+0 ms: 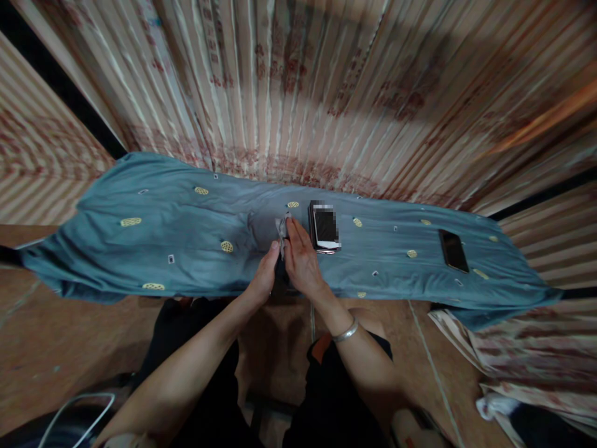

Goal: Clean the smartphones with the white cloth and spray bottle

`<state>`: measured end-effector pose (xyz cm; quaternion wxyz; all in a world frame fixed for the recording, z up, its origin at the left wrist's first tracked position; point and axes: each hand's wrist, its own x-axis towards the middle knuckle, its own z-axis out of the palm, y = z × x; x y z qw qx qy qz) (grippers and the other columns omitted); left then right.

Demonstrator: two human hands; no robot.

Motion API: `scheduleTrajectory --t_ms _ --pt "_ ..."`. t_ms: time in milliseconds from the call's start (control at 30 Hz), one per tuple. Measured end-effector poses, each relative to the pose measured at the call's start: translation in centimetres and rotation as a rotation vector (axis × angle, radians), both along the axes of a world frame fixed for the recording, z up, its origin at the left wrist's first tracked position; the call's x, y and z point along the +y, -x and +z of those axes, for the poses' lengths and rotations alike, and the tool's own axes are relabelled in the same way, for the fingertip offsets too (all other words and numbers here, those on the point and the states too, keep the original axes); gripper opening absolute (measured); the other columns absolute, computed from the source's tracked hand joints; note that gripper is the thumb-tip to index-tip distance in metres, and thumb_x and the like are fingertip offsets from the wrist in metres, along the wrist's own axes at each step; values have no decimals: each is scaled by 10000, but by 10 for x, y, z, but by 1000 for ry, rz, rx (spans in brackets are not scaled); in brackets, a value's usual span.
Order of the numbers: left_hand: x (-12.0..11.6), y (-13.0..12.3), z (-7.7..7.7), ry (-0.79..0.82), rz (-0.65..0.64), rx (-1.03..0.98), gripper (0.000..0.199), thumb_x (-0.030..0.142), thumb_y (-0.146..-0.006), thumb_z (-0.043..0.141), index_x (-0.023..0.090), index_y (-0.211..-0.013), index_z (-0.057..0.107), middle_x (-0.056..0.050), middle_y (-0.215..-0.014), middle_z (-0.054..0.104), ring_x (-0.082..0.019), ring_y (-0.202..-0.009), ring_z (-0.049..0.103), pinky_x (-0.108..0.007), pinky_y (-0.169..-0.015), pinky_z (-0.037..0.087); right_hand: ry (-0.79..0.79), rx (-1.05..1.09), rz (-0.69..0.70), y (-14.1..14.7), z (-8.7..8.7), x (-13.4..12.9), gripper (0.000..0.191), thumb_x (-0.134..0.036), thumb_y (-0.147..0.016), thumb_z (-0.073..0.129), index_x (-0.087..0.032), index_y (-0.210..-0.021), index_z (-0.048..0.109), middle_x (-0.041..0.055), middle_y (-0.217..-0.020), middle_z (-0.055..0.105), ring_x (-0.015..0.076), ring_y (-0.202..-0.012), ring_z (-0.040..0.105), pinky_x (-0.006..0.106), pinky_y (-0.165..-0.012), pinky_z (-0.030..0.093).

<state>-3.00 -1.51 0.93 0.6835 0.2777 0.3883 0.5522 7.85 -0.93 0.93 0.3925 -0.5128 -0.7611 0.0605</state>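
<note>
My left hand and my right hand come together over the near edge of the blue cloth-covered table. A crumpled whitish tissue or cloth sticks out between them, with the fingers of my right hand pressed on it. My left hand is closed, its thumb pointing up beside the tissue. A dark patch shows between the palms, and I cannot make out whether it is an object or shadow. Just right of my right hand lies a small stack of phones, the top one dark-screened with a white edge and partly blurred out.
Farther right, a dark phone lies alone on the blue patterned sheet. Pleated curtains hang behind the table and at both sides. A white cable loops at the lower left. My knees are below the front edge.
</note>
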Motion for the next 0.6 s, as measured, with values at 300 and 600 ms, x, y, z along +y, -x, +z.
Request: scheduleTrajectory --t_ms 300,600 --pt "-6 10 30 217 -155 -222 498 484 -1011 474 170 -1345 671 -85 -1091 801 -271 -1131 721 -378 -1040 535 33 18 -29 -13 -14 1 554 -189 -1036 279 -84 -1574 354 198 -1563 480 236 -1513 380 492 -1250 364" --pt "-5 16 54 381 -230 -287 631 505 -1058 218 152 -1381 629 -95 -1003 804 -287 -1026 748 -396 -936 572 43 -25 -71 -16 -7 -4 529 -284 -1075 269 -103 -1552 407 182 -1550 493 232 -1505 391 471 -1254 359"
